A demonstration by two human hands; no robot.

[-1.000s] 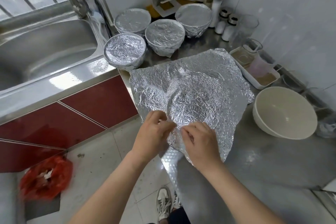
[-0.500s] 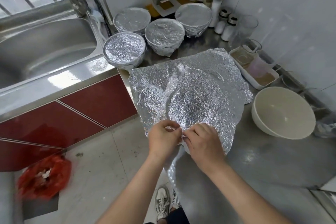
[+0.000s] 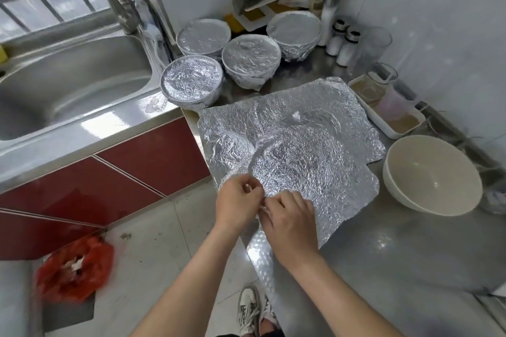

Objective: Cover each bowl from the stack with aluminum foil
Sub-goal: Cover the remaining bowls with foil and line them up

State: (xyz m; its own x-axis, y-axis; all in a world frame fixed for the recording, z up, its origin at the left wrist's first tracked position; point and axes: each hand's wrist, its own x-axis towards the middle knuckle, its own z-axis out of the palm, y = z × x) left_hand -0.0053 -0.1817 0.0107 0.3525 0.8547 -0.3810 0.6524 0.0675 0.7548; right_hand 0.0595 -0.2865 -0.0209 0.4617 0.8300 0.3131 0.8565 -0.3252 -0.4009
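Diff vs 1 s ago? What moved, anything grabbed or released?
Left hand and right hand still pinch the near edge of the foil sheets, barely shifting; the top sheet's near right corner now spreads further right. Nothing newly grabbed or released. Four covered bowls and the bare bowl unmoved.

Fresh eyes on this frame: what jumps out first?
A big crinkled foil sheet covers the middle of the steel counter, and the left hand and right hand pinch its near edge. Behind it four foil-covered bowls cluster beside the sink; one bare white bowl sits right of the sheet.
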